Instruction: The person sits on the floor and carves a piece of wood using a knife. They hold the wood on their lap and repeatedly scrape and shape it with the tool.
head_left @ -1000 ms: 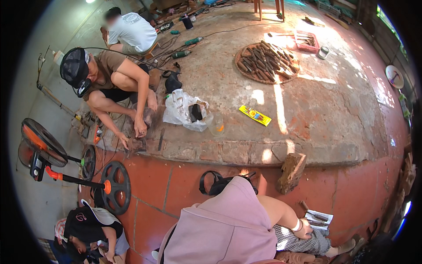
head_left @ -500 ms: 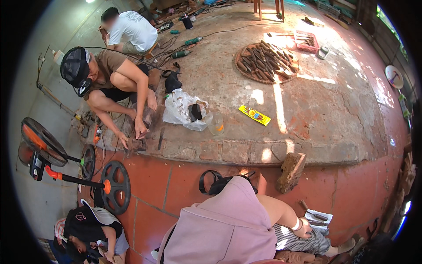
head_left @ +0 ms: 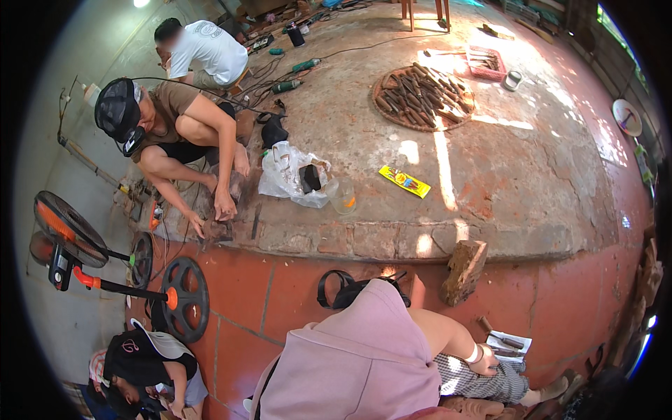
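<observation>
Neither my left hand nor my right hand shows in the head view. At the lower edge, a person in a pink hooded garment (head_left: 350, 350) sits turned toward the right. That person's hand (head_left: 484, 360), with a band at the wrist, rests on checked trousers (head_left: 458, 381). Beside the knee, wooden-handled tools (head_left: 512, 343) lie on a white sheet. A reddish-brown carved piece (head_left: 472, 407) is partly cut off at the bottom edge. To the left, a squatting person in a brown shirt (head_left: 164, 101) reaches down with both hands (head_left: 210, 213) to the raised floor's edge.
A round basket tray (head_left: 379, 105) of wooden-handled tools stands on the raised concrete floor (head_left: 504, 182). Nearer are a plastic bag (head_left: 280, 178), a yellow packet (head_left: 404, 181) and a wooden block (head_left: 465, 271). A fan (head_left: 70, 227) and another person (head_left: 147, 364) occupy the left.
The view has shifted very slightly. The squatting person's hand at the floor edge has turned a little. The pink-clad person's hand still rests on the trousers, barely moved.
</observation>
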Available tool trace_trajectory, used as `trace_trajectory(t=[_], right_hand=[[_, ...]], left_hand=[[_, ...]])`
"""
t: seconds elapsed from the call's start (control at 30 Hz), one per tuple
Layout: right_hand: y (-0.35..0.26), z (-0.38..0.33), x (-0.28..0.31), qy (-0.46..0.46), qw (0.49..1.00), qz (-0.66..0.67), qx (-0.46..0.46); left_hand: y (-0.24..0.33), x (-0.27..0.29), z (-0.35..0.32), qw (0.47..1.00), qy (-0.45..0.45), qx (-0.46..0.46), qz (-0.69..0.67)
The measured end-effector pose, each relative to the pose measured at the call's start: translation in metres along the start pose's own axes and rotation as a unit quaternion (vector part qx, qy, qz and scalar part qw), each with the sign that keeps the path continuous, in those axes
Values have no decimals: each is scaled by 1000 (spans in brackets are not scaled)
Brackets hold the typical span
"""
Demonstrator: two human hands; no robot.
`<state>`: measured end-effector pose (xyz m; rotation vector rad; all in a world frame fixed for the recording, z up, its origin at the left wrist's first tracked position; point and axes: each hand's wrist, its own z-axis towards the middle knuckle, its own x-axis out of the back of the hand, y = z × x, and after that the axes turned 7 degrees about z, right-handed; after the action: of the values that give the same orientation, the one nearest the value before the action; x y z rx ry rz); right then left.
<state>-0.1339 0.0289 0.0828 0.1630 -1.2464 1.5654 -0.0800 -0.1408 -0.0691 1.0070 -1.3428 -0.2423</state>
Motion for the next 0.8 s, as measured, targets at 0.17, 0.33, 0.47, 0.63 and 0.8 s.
trace_trajectory(t=[0.17,0.33,0.47,0.63,0.8], right_hand=[[1,-2,-2,7,1000,-5,-7],[1,-6,-5,13,1000,-8,-2],[-1,-20,-5,19,1000,-12,-13],[5,-62,21,51,996,-27,-66],[-2,-139,62,96,978,-44,-180]], left_hand=[[11,21,-3,998,-64,24,3],[9,12,-3,998,-20,45,-27],[28,43,-22,995,-48,77,-48],[16,23,-14,997,-61,13,49],[-9,2,-5,947,42,-174,268]])
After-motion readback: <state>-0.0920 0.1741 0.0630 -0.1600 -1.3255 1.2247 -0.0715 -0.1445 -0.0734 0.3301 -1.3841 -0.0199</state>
